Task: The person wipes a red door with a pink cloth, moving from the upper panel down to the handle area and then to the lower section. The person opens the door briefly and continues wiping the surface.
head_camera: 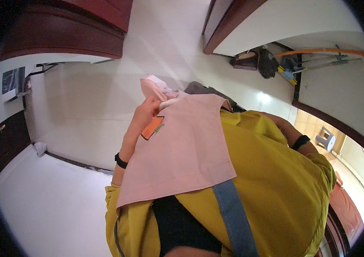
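A pink apron [182, 144] hangs over my chest above a mustard-yellow shirt [265, 167], with a blue strap [236, 215] at its top edge. An orange and green motif [153, 128] decorates its left part. My left hand [149, 109] has its fingers curled on the apron's gathered side, where a pink and whitish fold of cloth [154, 86] sticks out beyond the fist. Black bands circle both arms. The right forearm [276, 123] bends behind the shirt at my side, and the right hand is out of sight there.
Pale tiles form the floor [82, 99]. Dark red furniture [69, 32] stands at upper left, and a brown-edged wall end [227, 29] at upper right. Brooms or mops [288, 72] lean in the right corner. Beyond a doorway is a light grey stool [326, 139].
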Demonstrator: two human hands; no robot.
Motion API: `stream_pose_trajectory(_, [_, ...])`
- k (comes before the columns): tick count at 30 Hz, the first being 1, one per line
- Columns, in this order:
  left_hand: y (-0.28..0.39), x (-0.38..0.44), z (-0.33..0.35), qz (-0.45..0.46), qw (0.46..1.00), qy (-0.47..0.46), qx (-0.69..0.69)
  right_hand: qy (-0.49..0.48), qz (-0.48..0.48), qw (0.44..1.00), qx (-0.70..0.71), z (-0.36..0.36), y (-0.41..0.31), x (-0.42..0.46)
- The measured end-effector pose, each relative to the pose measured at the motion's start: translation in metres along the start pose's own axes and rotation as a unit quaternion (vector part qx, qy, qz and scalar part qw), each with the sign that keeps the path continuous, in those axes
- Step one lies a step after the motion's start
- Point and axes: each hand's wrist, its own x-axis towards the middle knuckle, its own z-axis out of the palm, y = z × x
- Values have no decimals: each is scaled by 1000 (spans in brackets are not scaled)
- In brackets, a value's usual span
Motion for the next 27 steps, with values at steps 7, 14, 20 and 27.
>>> stream_pose_trajectory(7, [-24, 2, 22, -24, 995, 11, -95, -9, -45, 978, 203, 1, -8, -4])
stream_pose_trajectory(14, [-3, 2, 14, -86, 985, 4, -149, -85, -237, 910, 330, -19, -12, 40])
stream_pose_trajectory(20, [18, 3, 8, -122, 989, -7, -86, -155, -289, 882, 339, -5, -48, 24])
stream_pose_trajectory(27, [13, -1, 8, -20, 999, -9, -31, -211, -291, 854, 376, 5, -62, 22])
